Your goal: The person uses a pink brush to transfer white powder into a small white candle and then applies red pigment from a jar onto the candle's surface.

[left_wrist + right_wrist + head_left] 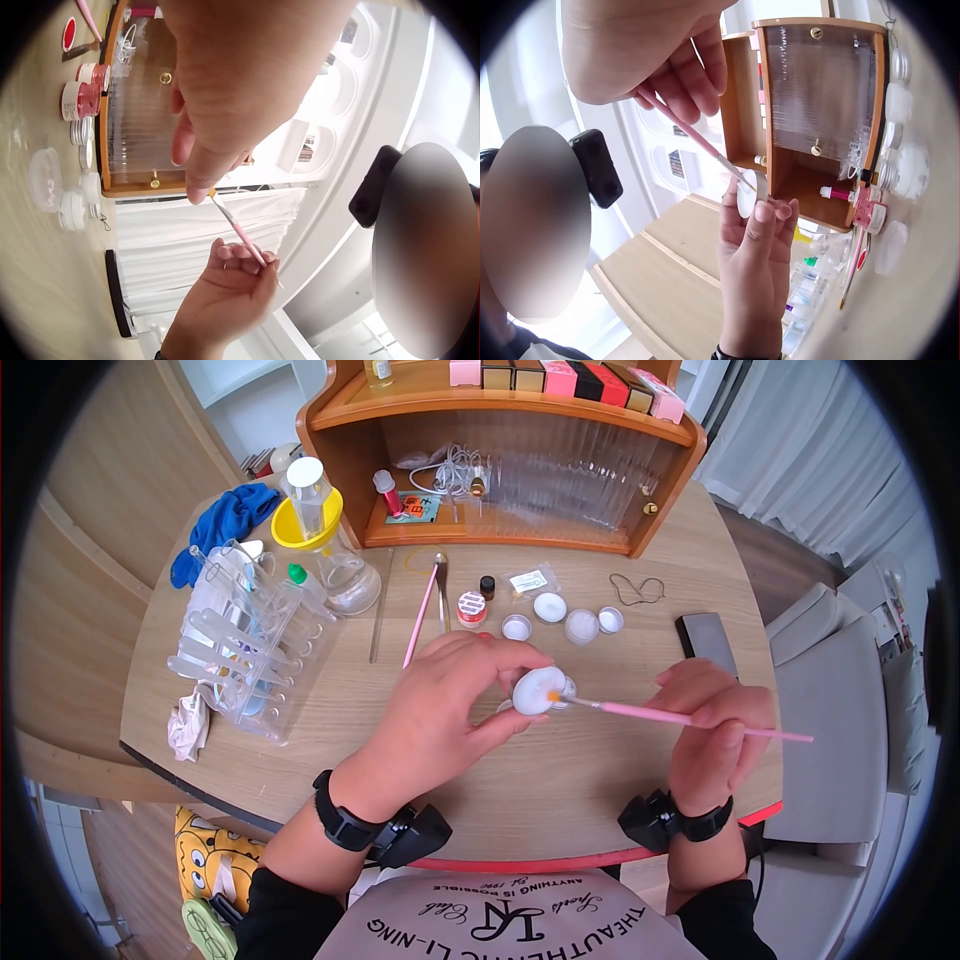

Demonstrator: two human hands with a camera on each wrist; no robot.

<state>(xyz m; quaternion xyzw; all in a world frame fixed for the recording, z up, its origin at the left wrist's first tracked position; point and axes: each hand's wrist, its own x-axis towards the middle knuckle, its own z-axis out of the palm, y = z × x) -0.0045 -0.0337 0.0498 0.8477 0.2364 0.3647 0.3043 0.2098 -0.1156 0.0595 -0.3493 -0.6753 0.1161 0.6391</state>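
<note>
My left hand (445, 695) holds a small round white disc (532, 688) by its edge, between thumb and fingers, above the table. Seen from the right wrist, this disc (750, 193) is shallow like a jar lid, its pale face turned toward the brush. A slim paintbrush (645, 712) with a pink handle, silver ferrule and orange bristles is pinched in my right hand (722, 725). Its bristle tip meets the disc's face in the head view. Behind the left hand in its own wrist view, the disc is hidden, while the brush handle (244, 238) shows.
Small jars stand beyond the hands, among them a red-labelled jar (472, 609) and a white-topped pot (581, 626). A second pink brush (421, 616) lies left of them. A clear rack (250, 675) holds plastic droppers. At the back rises a wooden cabinet (500, 410).
</note>
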